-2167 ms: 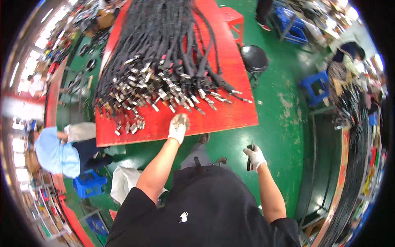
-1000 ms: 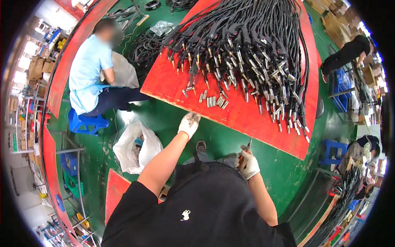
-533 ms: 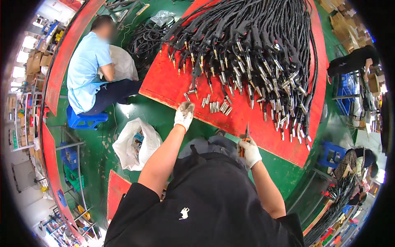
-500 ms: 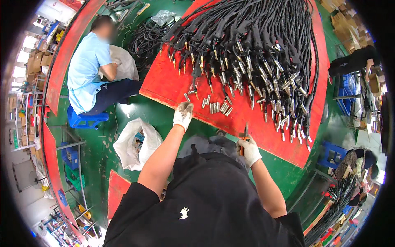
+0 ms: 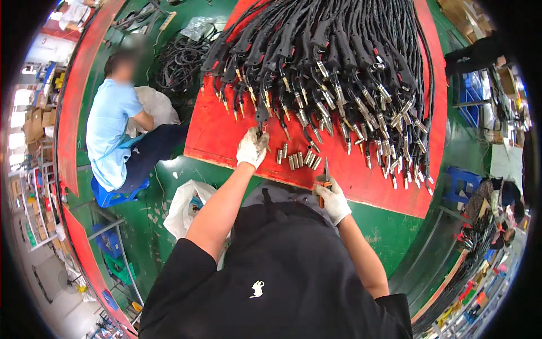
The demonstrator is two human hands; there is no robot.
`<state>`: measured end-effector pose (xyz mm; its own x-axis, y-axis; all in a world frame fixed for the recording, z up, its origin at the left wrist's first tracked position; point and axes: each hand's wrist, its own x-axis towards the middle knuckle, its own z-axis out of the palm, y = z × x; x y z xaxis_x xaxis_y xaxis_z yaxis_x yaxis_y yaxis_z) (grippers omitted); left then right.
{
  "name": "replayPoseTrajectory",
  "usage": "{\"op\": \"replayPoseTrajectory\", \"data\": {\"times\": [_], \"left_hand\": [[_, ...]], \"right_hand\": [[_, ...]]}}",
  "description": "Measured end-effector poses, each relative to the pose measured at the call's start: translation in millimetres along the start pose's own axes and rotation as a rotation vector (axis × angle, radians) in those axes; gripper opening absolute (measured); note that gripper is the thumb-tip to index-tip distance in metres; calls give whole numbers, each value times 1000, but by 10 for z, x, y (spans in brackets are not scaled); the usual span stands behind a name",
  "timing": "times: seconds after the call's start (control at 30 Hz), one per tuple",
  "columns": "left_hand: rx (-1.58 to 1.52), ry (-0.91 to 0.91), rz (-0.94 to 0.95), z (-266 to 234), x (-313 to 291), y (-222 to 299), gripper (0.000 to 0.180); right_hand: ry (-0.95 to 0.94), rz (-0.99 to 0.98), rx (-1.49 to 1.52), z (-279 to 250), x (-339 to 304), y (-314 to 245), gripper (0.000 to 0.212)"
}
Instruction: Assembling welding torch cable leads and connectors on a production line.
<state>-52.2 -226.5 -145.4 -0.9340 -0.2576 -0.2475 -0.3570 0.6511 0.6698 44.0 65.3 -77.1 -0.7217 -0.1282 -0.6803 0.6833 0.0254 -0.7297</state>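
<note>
My left hand (image 5: 253, 148), in a soiled white glove, is closed around the front end of a black welding torch (image 5: 262, 114); the glove hides most of the torch's neck. My right hand (image 5: 335, 203), also gloved, grips pliers (image 5: 322, 198) with orange handles, their dark jaws pointing away from me over the red table (image 5: 375, 195). Between the two hands lies a small group of silver metal sleeves (image 5: 296, 161). Beyond them spread many more torches (image 5: 333, 62), some with bare brass-coloured tips, others, mostly toward the right, with silver nozzles.
Black cables (image 5: 367, 22) run off the far side of the table. To the left, a person (image 5: 113, 124) in light blue sits on a blue stool (image 5: 121, 192) beside a white sack. Another open white sack (image 5: 183, 212) stands on the green floor near my left forearm.
My left hand has moved from the table edge onto a torch and closed around its front end. My right hand still holds the pliers. The whole view has shifted slightly.
</note>
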Motion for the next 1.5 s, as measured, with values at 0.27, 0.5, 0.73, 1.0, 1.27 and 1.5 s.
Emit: {"op": "replayPoseTrajectory", "data": {"times": [0.27, 0.5, 0.73, 1.0, 1.27, 1.5], "left_hand": [[200, -320, 10, -156, 140, -40, 53], [290, -366, 171, -207, -15, -131, 38], [393, -179, 176, -183, 59, -200, 28], [418, -267, 333, -377, 221, -208, 22], [570, -400, 482, -380, 384, -231, 21], [591, -507, 631, -465, 400, -402, 32]], "right_hand": [[90, 50, -33, 303, 33, -237, 34], [85, -47, -77, 438, 289, -498, 29], [83, -114, -128, 521, 492, -685, 30], [49, -55, -286, 391, 894, -724, 35], [61, -42, -353, 442, 939, -878, 30], [60, 5, -404, 329, 1017, -833, 34]]}}
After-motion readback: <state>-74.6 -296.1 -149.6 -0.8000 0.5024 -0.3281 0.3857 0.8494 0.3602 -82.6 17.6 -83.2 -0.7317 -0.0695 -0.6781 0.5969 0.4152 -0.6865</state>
